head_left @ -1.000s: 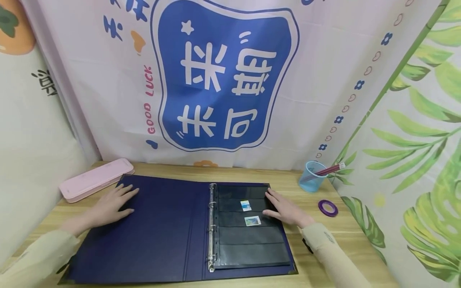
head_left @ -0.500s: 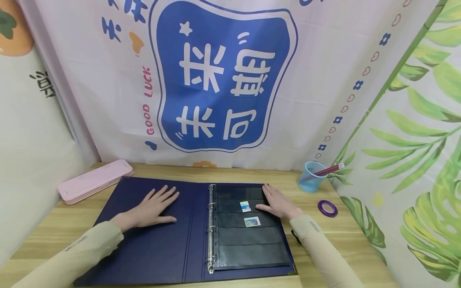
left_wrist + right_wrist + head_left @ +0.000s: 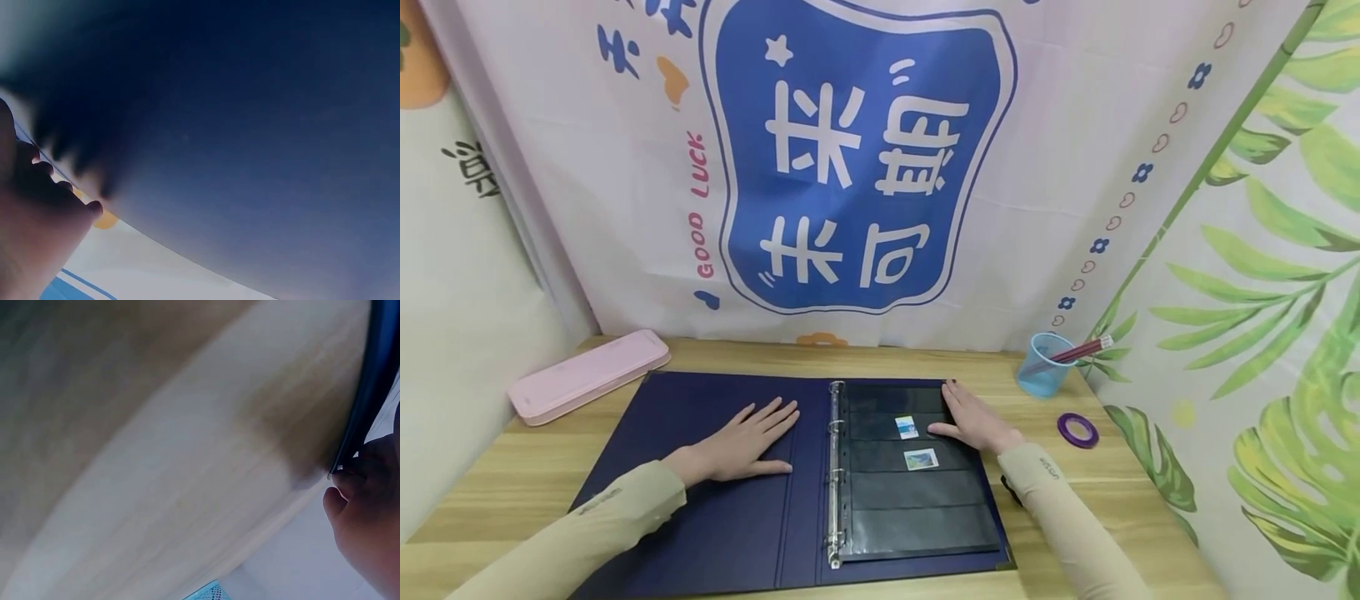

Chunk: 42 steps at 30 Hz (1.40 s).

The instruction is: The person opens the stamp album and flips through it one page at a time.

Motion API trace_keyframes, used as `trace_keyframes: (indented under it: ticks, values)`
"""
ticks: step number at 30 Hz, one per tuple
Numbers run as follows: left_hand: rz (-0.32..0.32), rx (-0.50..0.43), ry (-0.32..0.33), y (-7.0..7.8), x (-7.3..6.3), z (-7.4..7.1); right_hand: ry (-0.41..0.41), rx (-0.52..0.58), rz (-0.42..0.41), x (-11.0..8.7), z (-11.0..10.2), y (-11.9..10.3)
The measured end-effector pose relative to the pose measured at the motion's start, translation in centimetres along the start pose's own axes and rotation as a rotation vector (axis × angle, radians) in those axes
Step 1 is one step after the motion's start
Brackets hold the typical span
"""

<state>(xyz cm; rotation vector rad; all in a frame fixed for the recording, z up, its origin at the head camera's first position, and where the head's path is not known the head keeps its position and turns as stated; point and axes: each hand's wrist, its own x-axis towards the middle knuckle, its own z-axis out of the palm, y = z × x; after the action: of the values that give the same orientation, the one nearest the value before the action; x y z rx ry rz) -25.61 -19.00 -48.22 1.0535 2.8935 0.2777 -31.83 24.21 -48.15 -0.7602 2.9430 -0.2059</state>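
Note:
A dark blue ring binder [image 3: 715,533] lies spread wide on the wooden table, metal rings [image 3: 836,475] down its middle. Its right side carries a black stamp page [image 3: 917,492] with several clear pocket rows. Two stamps sit in it: a blue and white stamp [image 3: 907,427] and, just below, a green and blue stamp [image 3: 921,459]. My left hand [image 3: 741,446] rests flat on the bare left cover, fingers straight and pointing toward the rings. My right hand [image 3: 976,419] lies at the page's upper right edge, thumb beside the upper stamp; in the right wrist view its fingers [image 3: 335,503] meet the binder's edge.
A pink pencil case [image 3: 587,375] lies behind the binder's left corner. At the back right stands a blue mesh cup [image 3: 1043,375] holding pencils [image 3: 1082,350]. A purple tape roll [image 3: 1078,430] is right of my right hand. Printed cloth [image 3: 850,167] hangs behind the table [image 3: 1075,492].
My left hand has slid from the binder's left edge rightward over the cover toward the rings. My right hand has shifted slightly left, onto the page edge. The binder stays spread.

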Motion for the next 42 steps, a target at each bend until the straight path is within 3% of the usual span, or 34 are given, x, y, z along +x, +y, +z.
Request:
trace_keyframes:
  ticks: [9,16,23,36,42]
  values:
    - [0.025,-0.005,0.032,-0.1,-0.3,0.4,0.002,0.029,0.005,0.0,-0.1,-0.7]
    - [-0.012,-0.006,0.006,-0.3,-0.3,0.7,-0.006,0.04,0.017,0.0,0.0,-0.9]
    - [-0.01,-0.018,0.006,-0.2,-0.1,0.7,0.02,0.067,0.005,-0.1,0.2,-0.9]
    - [-0.014,-0.025,-0.002,-0.2,0.1,1.0,0.084,0.168,0.017,-0.5,-0.6,-1.0]
    - [-0.012,-0.02,0.001,-0.4,0.1,1.1,0.136,0.275,0.028,-0.4,-1.1,-0.9]
